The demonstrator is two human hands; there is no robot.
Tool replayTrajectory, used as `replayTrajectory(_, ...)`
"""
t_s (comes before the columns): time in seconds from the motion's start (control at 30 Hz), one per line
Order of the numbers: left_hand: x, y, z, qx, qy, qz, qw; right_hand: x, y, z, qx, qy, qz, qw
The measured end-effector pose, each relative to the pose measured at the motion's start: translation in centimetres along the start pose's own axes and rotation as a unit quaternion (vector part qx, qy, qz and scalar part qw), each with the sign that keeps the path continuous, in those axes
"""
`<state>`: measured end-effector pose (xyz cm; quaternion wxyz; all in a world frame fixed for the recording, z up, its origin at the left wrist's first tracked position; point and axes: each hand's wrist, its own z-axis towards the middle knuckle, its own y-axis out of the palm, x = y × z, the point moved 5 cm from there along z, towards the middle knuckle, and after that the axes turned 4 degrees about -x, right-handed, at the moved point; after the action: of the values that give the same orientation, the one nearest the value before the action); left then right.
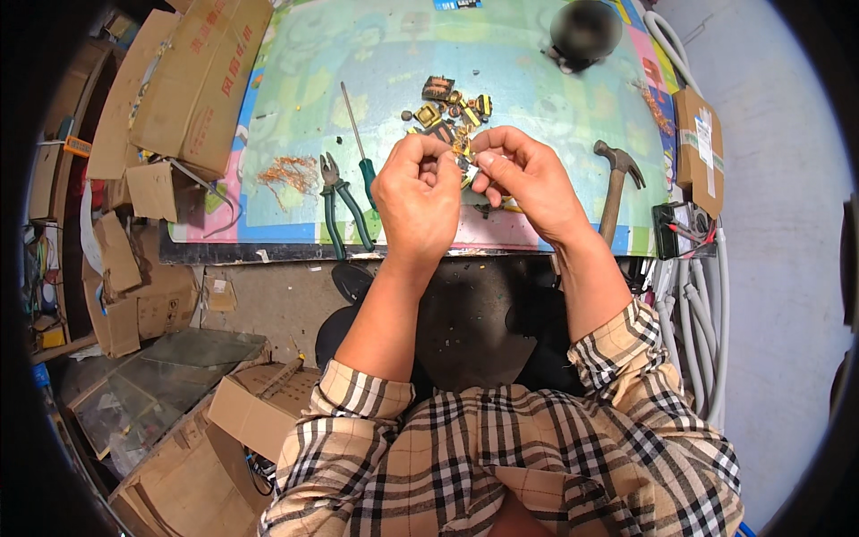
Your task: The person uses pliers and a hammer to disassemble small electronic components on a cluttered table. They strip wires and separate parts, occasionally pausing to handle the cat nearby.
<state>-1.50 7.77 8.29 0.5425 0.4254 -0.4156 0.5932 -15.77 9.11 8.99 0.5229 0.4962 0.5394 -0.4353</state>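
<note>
Close together above the near part of the table, my left hand point(418, 192) and my right hand point(530, 182) both have their fingers curled in a pinch. Whatever lies between the fingertips is too small and hidden to name. Just beyond and partly behind them sits a pile of small transformers and coils point(438, 88) with yellow, black and copper parts. Left of my left hand lie a screwdriver point(367, 174) with a green handle and pliers point(343, 201) with dark green grips. A claw hammer point(616, 188) with a wooden handle rests right of my right hand.
A tangle of copper wire point(291, 175) lies left of the pliers on the patterned table cover point(358, 45). At the far right stands a dark round object point(586, 34). Cardboard boxes point(201, 85) flank the left edge; a meter with leads point(682, 228) and grey hoses point(702, 313) are at right.
</note>
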Motion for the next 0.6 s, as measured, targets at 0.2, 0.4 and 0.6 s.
replayTrajectory(0.2,1.1,0.4,-0.3,-0.004,0.109,0.094,0.99,0.3,-0.6,0.0,0.038,0.058,0.018,0.997)
replayTrajectory(0.4,2.0,1.0,-0.8,-0.024,0.178,0.162,0.97,0.5,-1.3,0.3,0.079,0.011,0.006,0.997)
replayTrajectory(0.6,2.0,0.2,-0.3,0.008,0.157,0.197,0.968,1.2,-1.1,0.2,-0.009,0.079,0.171,0.982)
